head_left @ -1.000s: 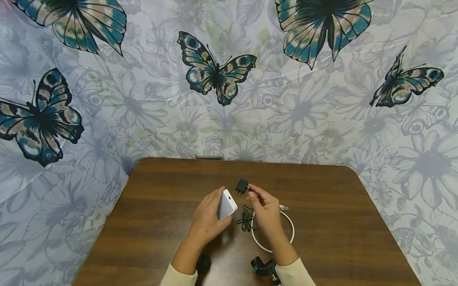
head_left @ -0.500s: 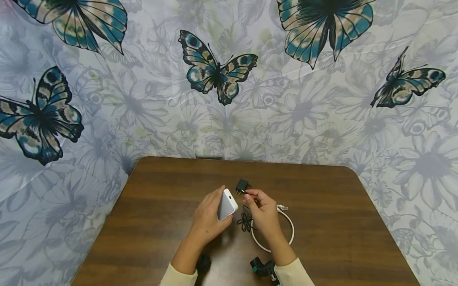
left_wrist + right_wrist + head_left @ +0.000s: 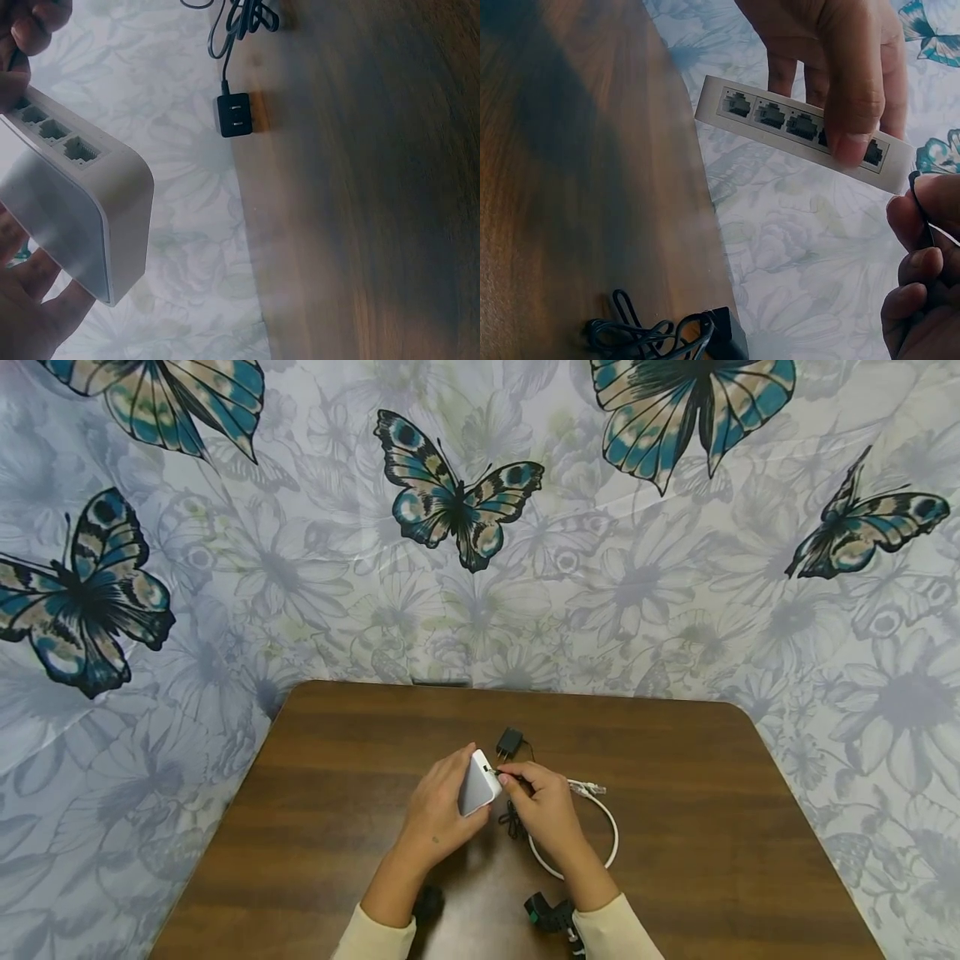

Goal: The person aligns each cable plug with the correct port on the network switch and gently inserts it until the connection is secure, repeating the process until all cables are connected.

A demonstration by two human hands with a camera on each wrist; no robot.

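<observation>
Centrally, the left hand, fingers curled, grips the white box above the table, well inside its side edges; the right hand pinches the black cable beside the box.

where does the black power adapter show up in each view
Head: the black power adapter is a little right of and below centre.
Left wrist: the adapter is in the upper middle.
Right wrist: the adapter is at the bottom edge, near the middle, partly cut off.
Shared landmark: the white network switch, gripped by the left hand.
</observation>
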